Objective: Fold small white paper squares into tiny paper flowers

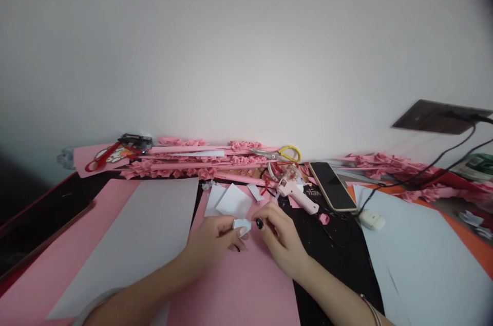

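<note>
My left hand (pixel 221 236) is closed on a small folded piece of white paper (pixel 242 225), pinched between thumb and fingers. Just right of that paper is my right hand (pixel 279 233), its thumb and index finger drawn together in a pinch. Whether anything sits between those fingertips is too small to tell. Both hands are over a pink paper sheet (pixel 239 290). Beyond them lie white paper squares (pixel 235 201) and a smaller white strip (pixel 254 192). A pink glue gun (pixel 298 195) rests behind my right hand.
Yellow-handled scissors (pixel 289 153) lie among pink paper-flower stems (pixel 185 166) along the wall. A phone (pixel 333 187), a white charger plug (pixel 372 219) and black cables (pixel 414 169) are at the right. Large white sheets (pixel 134 244) lie left, another white sheet (pixel 419 259) right.
</note>
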The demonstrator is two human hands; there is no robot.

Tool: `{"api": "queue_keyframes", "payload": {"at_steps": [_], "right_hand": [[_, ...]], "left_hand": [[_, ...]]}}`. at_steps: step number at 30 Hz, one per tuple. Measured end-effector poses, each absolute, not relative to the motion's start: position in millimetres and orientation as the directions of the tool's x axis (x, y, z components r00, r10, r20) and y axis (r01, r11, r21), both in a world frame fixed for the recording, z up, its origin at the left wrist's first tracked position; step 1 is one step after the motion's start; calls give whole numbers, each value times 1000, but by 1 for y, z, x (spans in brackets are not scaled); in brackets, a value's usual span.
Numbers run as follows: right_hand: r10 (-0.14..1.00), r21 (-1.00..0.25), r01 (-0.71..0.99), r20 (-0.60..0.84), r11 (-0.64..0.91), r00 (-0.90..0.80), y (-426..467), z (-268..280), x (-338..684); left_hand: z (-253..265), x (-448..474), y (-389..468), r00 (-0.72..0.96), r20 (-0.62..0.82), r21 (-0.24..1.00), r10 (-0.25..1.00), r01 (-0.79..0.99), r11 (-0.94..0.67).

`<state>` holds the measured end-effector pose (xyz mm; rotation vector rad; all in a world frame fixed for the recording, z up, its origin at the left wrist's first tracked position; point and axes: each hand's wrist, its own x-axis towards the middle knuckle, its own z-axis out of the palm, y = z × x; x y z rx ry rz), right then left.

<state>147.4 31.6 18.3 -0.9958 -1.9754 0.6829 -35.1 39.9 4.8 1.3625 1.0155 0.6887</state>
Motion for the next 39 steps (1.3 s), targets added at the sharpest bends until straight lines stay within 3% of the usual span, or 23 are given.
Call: {"api": "queue_keyframes", "payload": {"at_steps": [10, 39], "right_hand": [[863, -770, 415, 342, 484, -372, 30, 16, 145], [854, -915, 162, 266, 370, -447, 32, 18, 145]], "left_hand": [[8, -35, 39, 423, -186, 980, 887, 145, 137], [0, -38, 41, 569, -188, 971, 801, -16, 239]]}}
